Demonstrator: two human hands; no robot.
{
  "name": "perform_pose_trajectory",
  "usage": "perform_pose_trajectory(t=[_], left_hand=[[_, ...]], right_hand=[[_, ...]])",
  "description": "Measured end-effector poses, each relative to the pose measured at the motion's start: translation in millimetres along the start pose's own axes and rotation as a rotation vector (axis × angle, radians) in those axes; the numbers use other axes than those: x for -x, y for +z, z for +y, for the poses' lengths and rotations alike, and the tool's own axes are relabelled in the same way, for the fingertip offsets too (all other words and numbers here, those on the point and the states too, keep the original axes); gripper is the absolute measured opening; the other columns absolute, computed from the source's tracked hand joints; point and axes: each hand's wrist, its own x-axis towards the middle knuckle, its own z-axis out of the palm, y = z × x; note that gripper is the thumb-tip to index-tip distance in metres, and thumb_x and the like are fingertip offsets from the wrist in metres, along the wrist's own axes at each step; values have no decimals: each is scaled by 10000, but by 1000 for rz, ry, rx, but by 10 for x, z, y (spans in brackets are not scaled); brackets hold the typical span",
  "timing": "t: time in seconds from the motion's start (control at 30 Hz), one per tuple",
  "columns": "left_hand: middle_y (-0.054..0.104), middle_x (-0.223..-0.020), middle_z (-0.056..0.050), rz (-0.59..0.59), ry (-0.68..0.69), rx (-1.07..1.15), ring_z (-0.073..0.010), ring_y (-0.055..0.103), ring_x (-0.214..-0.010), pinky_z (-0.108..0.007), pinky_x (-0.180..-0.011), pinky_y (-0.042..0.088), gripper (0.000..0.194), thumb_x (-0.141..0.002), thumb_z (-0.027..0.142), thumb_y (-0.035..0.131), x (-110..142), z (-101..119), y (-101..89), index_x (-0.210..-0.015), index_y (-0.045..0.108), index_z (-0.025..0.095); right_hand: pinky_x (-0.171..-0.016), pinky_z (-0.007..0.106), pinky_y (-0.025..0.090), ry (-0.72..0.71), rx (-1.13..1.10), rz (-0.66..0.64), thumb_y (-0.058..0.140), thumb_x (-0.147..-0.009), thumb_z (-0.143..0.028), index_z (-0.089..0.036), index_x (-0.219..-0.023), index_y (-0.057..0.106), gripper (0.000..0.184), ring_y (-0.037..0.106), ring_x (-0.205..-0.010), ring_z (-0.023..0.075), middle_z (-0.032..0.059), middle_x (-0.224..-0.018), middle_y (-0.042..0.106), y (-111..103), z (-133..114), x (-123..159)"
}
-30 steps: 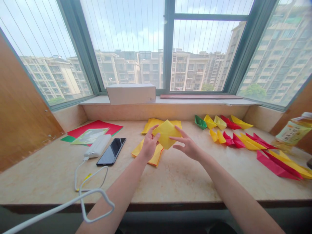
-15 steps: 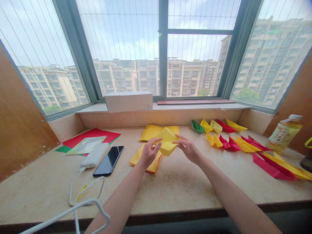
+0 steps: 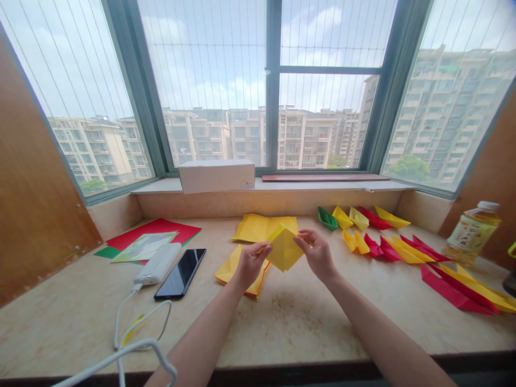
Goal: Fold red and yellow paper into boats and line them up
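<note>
A person's left hand [image 3: 250, 263] and right hand [image 3: 318, 251] hold a folded yellow paper [image 3: 285, 250] between them over a pale stone-look surface [image 3: 302, 322] beside a bay window [image 3: 209, 64]. The fingers of the left hand pinch the paper at its left edge, while those of the right hand grip it near its upper right side; the piece, roughly diamond-shaped with a crease down its middle, points one corner downward. Just behind it lie yellow sheets [image 3: 258, 227], and a stack of yellow paper [image 3: 230, 267] with a red edge showing sits partly hidden by the left hand. To the right, folded paper boats in green [image 3: 327, 219], yellow and red stand in loose rows, near a bottle [image 3: 473, 231] of amber liquid with a white cap. At left, a dark-screened phone [image 3: 181, 274] lies beside a white power bank [image 3: 158, 263], which has a white cable [image 3: 116, 355] plugged into its near end. Beyond these, a printed packet [image 3: 143, 247] rests on red paper [image 3: 187, 234], with a green sheet [image 3: 107, 251] jutting out from beneath. A white box [image 3: 217, 177] stands on the windowsill [image 3: 322, 184], with apartment buildings [image 3: 304, 140] visible outside under a partly cloudy sky.
</note>
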Motion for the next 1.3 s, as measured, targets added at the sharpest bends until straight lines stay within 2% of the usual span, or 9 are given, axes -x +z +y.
perform_pose_trajectory(t=[0.13,0.3,0.47,0.63,0.87,0.97,1.07,1.17,1.3], left_hand=[[722,-875,-61,10,-106,128,-187,665,-779,-265,-680,506,557,-873,456,582,-3,-69,35,-1331,497,149],[717,-889,-81,18,-143,195,-189,660,-802,-276,-715,522,367,-844,463,611,-37,-58,56,-964,665,120],[720,-888,-71,84,-227,354,-179,679,-758,-293,-694,555,388,-796,489,653,-70,-15,30,-937,630,129],[725,-876,-83,17,-301,318,-183,699,-730,-270,-633,564,433,-790,527,646,-51,22,18,-956,619,128],[716,-902,-62,-15,-317,18,-44,504,-301,-158,-285,273,437,-845,573,544,-23,-7,-2,-950,612,154],[711,-894,-71,19,-332,155,-118,642,-455,-168,-358,398,452,-814,567,597,-48,-20,0,-986,581,149],[714,-884,-72,11,-311,355,-194,723,-714,-279,-647,572,434,-790,534,653,-69,-37,25,-967,551,151],[711,-880,-57,9,-266,431,-193,709,-849,-365,-881,535,385,-783,497,683,-77,-67,47,-899,549,156],[702,-950,-70,27,-186,392,-191,674,-922,-390,-953,477,345,-802,486,665,-86,-91,28,-846,562,160]], right_hand=[[-691,323,531,-15,-26,18,722,-757,-451,-204,-1016,618,373,657,-757,198,59,-857,695,12,-18,2],[-717,330,528,27,-89,-19,720,-751,-476,-202,-1115,605,470,662,-798,205,64,-893,700,4,-46,-14],[-570,284,484,165,-98,-123,653,-763,-582,-153,-959,692,473,618,-634,175,69,-774,717,-17,-92,-47],[-522,258,436,145,-33,-113,668,-740,-587,-144,-826,732,456,552,-569,140,61,-723,708,-76,-133,-74],[-571,279,470,117,58,-122,647,-756,-579,-141,-893,756,472,616,-654,188,65,-749,718,-97,-93,-85],[-539,264,462,121,50,-156,636,-774,-572,-143,-891,747,458,609,-611,170,42,-686,702,-90,-92,-77],[-401,229,363,193,-21,-197,602,-798,-594,-145,-932,692,476,531,-438,124,13,-571,659,-70,-113,-59],[-438,233,421,217,-148,-222,608,-794,-602,-176,-999,609,473,631,-530,151,64,-758,736,-41,-142,-42],[-597,292,523,191,-229,-248,623,-799,-578,-185,-959,581,427,697,-715,194,85,-849,745,-21,-170,-25]])
